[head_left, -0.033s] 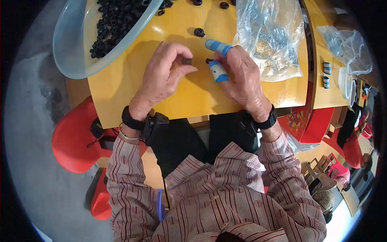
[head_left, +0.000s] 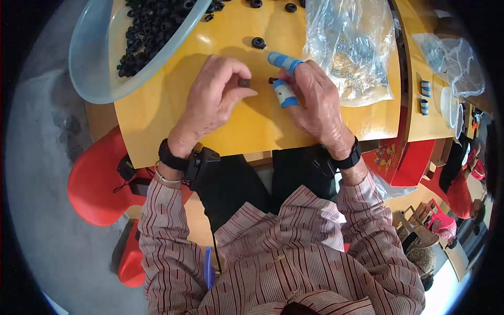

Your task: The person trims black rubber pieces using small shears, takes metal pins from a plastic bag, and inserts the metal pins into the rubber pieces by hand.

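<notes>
My left hand (head_left: 211, 97) pinches a small dark cylindrical part (head_left: 243, 83) between thumb and forefinger, just above the tabletop. Facing it, a little to the right, is my right hand (head_left: 319, 100). Blue-and-white striped wraps (head_left: 285, 93) cover its thumb and forefinger. Between those wrapped tips sits a tiny dark piece (head_left: 272, 81), mostly hidden, so its kind does not show. A gap separates the two held parts. Beyond my hands, a round black part with a hole (head_left: 258, 42) lies on the yellow table (head_left: 252, 126).
A translucent plastic tub (head_left: 94, 86) full of black parts (head_left: 152, 37) stands at the far left. More black parts (head_left: 291, 7) lie along the far side. On the right rests a clear plastic bag (head_left: 354, 52) with small pieces inside. A red stool (head_left: 94, 178) is at lower left.
</notes>
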Tool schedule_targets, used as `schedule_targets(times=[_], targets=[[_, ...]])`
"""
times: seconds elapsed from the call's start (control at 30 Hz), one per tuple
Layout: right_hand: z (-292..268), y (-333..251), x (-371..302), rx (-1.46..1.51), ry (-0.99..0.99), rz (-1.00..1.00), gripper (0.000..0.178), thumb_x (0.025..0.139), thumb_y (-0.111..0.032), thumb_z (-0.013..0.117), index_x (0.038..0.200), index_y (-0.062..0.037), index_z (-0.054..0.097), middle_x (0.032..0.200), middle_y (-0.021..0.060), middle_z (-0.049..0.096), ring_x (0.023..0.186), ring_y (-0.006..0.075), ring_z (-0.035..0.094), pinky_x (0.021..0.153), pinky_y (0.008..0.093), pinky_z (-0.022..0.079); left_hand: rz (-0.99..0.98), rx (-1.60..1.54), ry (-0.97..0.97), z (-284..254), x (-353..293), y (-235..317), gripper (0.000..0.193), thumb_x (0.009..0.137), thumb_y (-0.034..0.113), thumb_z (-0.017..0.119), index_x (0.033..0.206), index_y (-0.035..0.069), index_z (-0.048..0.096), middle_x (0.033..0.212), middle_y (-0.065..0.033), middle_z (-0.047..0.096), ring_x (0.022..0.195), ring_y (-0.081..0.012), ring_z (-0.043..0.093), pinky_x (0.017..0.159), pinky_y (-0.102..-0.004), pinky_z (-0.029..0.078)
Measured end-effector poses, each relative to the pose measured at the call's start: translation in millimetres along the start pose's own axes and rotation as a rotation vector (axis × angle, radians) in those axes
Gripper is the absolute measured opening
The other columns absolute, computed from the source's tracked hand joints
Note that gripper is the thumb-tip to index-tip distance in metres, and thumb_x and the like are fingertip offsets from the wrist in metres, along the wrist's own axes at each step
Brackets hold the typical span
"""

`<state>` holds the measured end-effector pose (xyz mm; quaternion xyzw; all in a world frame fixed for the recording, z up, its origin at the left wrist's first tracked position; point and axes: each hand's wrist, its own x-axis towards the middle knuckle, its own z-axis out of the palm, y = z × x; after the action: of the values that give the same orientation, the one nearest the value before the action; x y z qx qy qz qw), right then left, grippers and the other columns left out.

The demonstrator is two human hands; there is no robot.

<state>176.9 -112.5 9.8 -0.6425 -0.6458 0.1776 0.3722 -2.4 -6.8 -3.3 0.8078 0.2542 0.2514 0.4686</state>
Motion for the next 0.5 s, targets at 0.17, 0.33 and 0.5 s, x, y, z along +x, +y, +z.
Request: schedule_targets(times=[0.17,0.33,0.5], targets=[[-5.0,2.2,2.2,-0.245,-0.031,-0.063,0.035,0.067,-0.001,0.065,0.100,-0.0033,0.053,0.083,0.0110,0.056,0.081,0.0308,0.056,0.067,0.0382,0.050,0.202,0.331,-0.041,3.0,3.3,-2.1,0.029,0.070,0.006,0.071,0.095,0.004,0.057,0.091,-0.0104,0.054,0.085,-0.0295,0.052,0.074,-0.0372,0.044],[-8.3,5.9,1.8,-0.245,-0.024,-0.043,0.040,0.073,0.002,0.065,0.111,-0.0018,0.057,0.086,0.0115,0.061,0.081,0.0295,0.059,0.068,0.0365,0.052,0.144,0.280,-0.006,4.1,5.4,3.5,0.023,0.077,0.010,0.068,0.097,0.006,0.059,0.091,-0.0082,0.055,0.086,-0.0276,0.053,0.077,-0.0359,0.045],[-9.9,5.4,-1.7,-0.151,0.034,0.009,0.040,0.076,0.004,0.063,0.115,-0.0029,0.057,0.089,0.0105,0.062,0.083,0.0257,0.061,0.069,0.0333,0.053,-0.088,0.059,0.063,1.0,15.9,-0.5,0.023,0.081,0.004,0.063,0.104,0.005,0.059,0.089,-0.0082,0.056,0.081,-0.0208,0.057,0.071,-0.0310,0.047]])
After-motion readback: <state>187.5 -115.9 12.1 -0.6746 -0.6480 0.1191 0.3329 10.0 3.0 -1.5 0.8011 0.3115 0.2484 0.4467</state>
